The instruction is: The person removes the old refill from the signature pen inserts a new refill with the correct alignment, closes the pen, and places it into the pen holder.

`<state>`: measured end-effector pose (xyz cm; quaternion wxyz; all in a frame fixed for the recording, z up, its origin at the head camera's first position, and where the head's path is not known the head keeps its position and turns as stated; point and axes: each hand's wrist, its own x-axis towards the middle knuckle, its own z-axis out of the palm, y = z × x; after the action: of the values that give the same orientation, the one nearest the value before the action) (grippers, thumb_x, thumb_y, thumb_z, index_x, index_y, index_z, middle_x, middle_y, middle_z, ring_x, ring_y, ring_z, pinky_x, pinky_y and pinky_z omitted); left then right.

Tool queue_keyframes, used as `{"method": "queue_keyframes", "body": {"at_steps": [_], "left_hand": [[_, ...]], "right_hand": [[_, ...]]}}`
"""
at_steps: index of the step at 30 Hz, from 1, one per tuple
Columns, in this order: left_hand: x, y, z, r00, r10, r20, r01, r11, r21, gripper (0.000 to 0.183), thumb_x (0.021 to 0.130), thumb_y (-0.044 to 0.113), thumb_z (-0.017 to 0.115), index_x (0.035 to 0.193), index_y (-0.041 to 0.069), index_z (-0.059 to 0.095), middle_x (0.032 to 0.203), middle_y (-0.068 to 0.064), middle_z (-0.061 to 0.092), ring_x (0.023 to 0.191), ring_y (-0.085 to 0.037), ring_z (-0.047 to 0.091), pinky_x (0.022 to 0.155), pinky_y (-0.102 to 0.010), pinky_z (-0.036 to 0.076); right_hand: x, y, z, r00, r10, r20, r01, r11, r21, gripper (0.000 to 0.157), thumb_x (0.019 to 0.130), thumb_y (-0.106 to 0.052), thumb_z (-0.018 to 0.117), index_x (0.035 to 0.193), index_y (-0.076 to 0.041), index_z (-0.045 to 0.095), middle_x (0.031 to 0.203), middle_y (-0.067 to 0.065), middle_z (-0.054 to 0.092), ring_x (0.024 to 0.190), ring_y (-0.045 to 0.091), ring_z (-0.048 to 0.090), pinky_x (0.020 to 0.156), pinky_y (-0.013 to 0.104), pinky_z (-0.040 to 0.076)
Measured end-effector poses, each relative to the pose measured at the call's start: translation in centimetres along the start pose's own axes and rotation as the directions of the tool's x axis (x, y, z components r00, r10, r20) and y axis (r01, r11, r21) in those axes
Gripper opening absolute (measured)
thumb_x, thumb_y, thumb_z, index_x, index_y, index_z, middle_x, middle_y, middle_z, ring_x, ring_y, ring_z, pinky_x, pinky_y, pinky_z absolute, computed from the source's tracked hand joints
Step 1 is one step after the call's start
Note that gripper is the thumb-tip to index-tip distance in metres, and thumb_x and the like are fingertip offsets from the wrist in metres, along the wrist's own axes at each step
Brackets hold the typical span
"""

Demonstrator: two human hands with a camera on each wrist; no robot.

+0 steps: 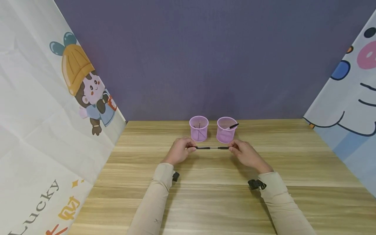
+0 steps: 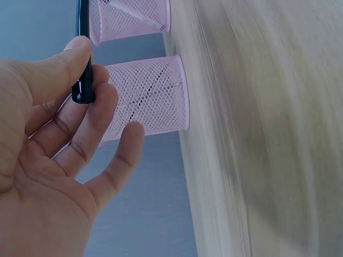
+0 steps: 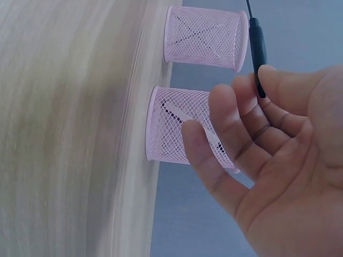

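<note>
The left hand (image 1: 181, 150) pinches the left black end of a slim pen-like tool (image 1: 213, 148) between thumb and fingertips, its little finger standing loosely away from the grip. The right hand (image 1: 244, 152) pinches the other black end in the same way, with its remaining fingers part-bent and spread. Between the two black ends runs a thin metal shaft. The tool lies level from left to right, raised off the bench (image 1: 211, 205), on the near side of two pink mesh cups.

The left cup (image 1: 195, 135) stands upright just beyond the left hand and holds thin dark sticks (image 1: 199, 129) that cross each other. The right cup (image 1: 223, 137), also upright, stands apart from it, just beyond the right hand; in it a pen (image 1: 234, 126) leans to the right, its black end over the rim. Light sleeves (image 1: 150, 203) cover both forearms, with a black device (image 1: 257, 184) at the right wrist. A dark blue-grey backdrop (image 1: 211, 58) rises along the far edge, and printed sheets (image 1: 38, 104) flank the left and right sides.
</note>
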<state>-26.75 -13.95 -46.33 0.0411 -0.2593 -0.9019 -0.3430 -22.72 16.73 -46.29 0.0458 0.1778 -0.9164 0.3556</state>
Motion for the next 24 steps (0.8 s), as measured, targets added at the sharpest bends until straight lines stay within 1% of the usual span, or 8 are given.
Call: {"method": "queue_keyframes", "body": {"at_steps": [5,14,24], "left_hand": [[0.01,-0.15,-0.06,1.0,0.003,-0.005,-0.003,1.0,-0.007,0.006,0.091,0.014,0.077,0.095,0.011,0.075,0.09,0.0,0.072,0.081,-0.011,0.064,0.081,-0.029,0.056],[-0.01,-0.5,-0.04,1.0,0.019,-0.022,-0.019,1.0,-0.006,0.005,0.09,0.014,0.077,0.094,0.012,0.075,0.09,0.0,0.073,0.081,-0.011,0.065,0.082,-0.032,0.056],[0.02,-0.5,-0.19,1.0,0.004,-0.027,-0.004,1.0,-0.004,0.005,0.09,0.012,0.077,0.093,0.01,0.076,0.088,0.0,0.072,0.079,-0.011,0.063,0.08,-0.033,0.055]], "right_hand": [[0.01,0.16,-0.07,1.0,0.001,-0.001,-0.001,1.0,-0.011,0.007,0.102,-0.008,0.059,0.104,-0.004,0.065,0.084,0.002,0.061,0.073,0.012,0.051,0.065,0.025,0.044],[-0.07,-0.04,-0.33,1.0,0.0,-0.004,0.0,1.0,0.005,0.008,0.103,-0.009,0.059,0.104,-0.004,0.065,0.083,0.002,0.061,0.071,0.011,0.05,0.064,0.025,0.043],[-0.1,0.09,-0.23,1.0,0.007,-0.019,-0.007,1.0,0.002,0.005,0.102,-0.008,0.061,0.101,-0.006,0.065,0.08,0.001,0.059,0.07,0.011,0.05,0.062,0.025,0.043]]}}
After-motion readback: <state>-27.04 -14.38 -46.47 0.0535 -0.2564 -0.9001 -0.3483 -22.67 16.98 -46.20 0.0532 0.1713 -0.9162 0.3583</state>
